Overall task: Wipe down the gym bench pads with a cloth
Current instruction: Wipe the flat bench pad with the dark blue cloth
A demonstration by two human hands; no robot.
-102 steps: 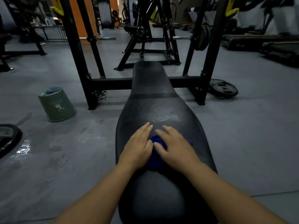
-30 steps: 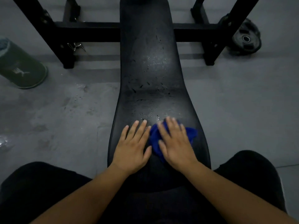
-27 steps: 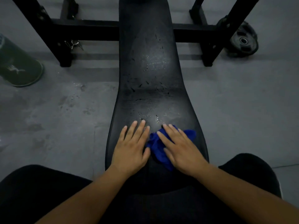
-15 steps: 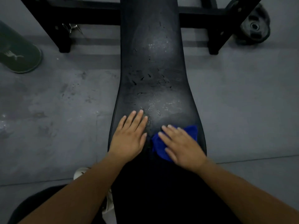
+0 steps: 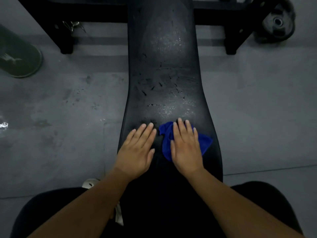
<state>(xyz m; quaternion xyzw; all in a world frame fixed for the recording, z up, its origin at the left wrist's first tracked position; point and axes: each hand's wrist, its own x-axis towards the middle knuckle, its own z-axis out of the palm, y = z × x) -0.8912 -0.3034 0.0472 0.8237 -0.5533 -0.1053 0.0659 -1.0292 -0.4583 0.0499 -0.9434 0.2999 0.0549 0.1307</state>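
Cloth (image 5: 205, 143), blue and bunched, lies on the near, wide part of the black bench pad (image 5: 164, 74), right of its midline, pinned under the right hand (image 5: 186, 148). That hand's grip is apart, with the fingers straight and flat, pressing the cloth down. The left hand (image 5: 137, 152) rests just beside the cloth, palm down on bare pad, its grip likewise apart. Wet speckles glisten on the pad beyond the fingertips. A green bucket (image 5: 18, 60) sits on the grey floor (image 5: 257, 109) at far left; a weight plate (image 5: 277, 26) lies at top right.
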